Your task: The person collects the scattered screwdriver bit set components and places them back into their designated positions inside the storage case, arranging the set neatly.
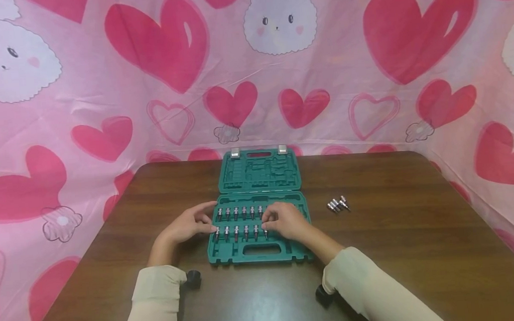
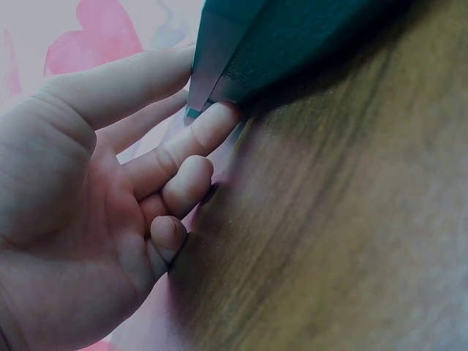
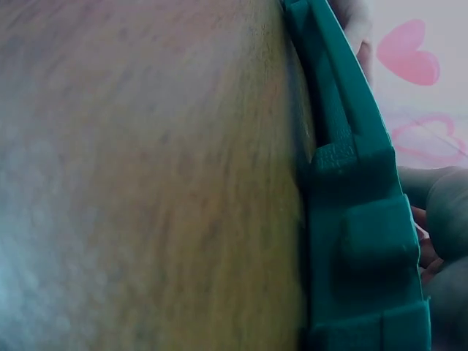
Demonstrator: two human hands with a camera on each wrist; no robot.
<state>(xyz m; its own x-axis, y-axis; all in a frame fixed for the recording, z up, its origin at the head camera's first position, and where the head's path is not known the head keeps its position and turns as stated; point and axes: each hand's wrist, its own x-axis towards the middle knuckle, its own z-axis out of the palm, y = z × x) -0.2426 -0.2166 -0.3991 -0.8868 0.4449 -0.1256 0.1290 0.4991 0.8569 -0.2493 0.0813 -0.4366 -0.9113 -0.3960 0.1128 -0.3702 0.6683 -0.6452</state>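
Observation:
A green plastic tool case (image 1: 264, 252) lies opened flat on the table, its lid hinged back. Two rows of small silver bit sockets (image 1: 236, 232) sit in its slots. At the case's left edge rests my left hand (image 1: 188, 225), with thumb and fingertips touching the rim; the left wrist view shows its other fingers loosely bent beside the case wall. My right hand (image 1: 288, 222) is over the right part of the case, thumb and forefinger pinching a bit socket (image 1: 266, 234) at the right end of the near row. The right wrist view mostly hides those fingers behind the case edge.
Several loose bit sockets (image 1: 338, 205) lie together on the wooden table (image 1: 409, 249) to the right of the case. The case lid (image 1: 259, 170) has moulded recesses and two latches. A pink heart-and-rabbit cloth (image 1: 331, 69) hangs around the table.

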